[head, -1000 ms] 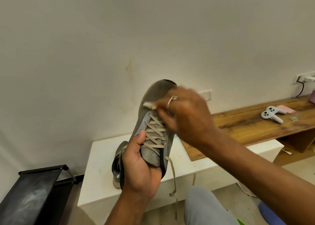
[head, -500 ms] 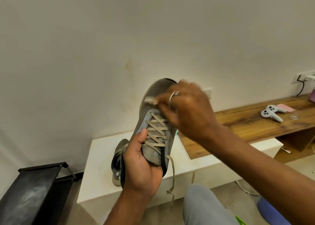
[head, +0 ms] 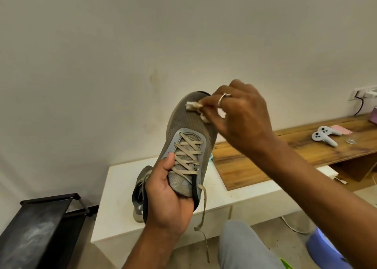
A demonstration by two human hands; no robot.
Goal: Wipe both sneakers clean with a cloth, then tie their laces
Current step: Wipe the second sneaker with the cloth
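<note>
I hold a grey sneaker [head: 186,126] up in the air, toe pointing away from me. My left hand [head: 167,199] grips it round the heel and tongue, thumb on the tan laces [head: 186,158]. One loose lace end [head: 203,211] hangs down. My right hand [head: 242,113] pinches a small whitish cloth [head: 193,106] and presses it on the toe. The second grey sneaker [head: 139,197] lies on the white bench [head: 224,197], mostly hidden behind my left hand.
A wooden board [head: 295,146] lies over the bench's right part, with two white controllers [head: 324,136] and a pink item on it. A black rack [head: 40,228] stands at the lower left. My grey-trousered knee [head: 240,246] and a purple object [head: 326,248] are at the bottom right.
My right hand has moved the cloth from the top of the laces up to the toe of the sneaker. My left hand keeps the same grip.
</note>
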